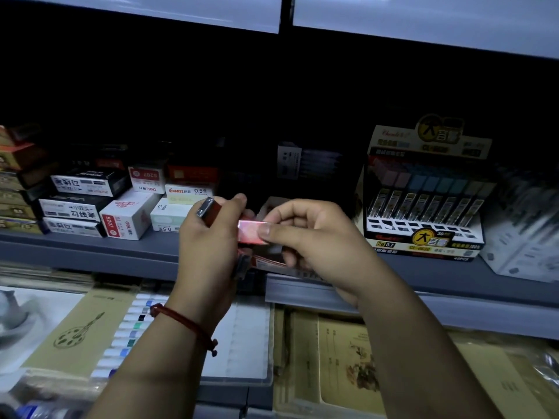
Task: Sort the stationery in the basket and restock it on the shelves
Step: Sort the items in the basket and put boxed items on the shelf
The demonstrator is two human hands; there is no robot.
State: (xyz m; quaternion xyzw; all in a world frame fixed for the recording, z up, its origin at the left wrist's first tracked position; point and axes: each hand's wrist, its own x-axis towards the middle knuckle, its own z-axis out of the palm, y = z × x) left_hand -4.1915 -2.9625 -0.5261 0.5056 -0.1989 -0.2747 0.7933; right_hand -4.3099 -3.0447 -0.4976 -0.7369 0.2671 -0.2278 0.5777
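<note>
Head view: at a dim shelf (pixel 90 247), the left hand (pixel 205 246) grips a dark red box (pixel 211 213); the right hand (pixel 311 237) pinches a pink box (pixel 248 232) just right of it. Parting them squarely, over the shelf, should guard against a drop.

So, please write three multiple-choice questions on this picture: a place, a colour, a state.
1. The lead display box stands: A) on the shelf, right of the hands; B) left of the hands; C) on the floor.
2. The slim box that the left hand grips is: A) green; B) dark red; C) yellow.
3. The right hand: A) lies flat; B) hangs empty; C) pinches a pink box.
Answers: 1 A, it is at the frame's right; 2 B, its side shows dark red; 3 C, thumb and fingers close on it.
</note>
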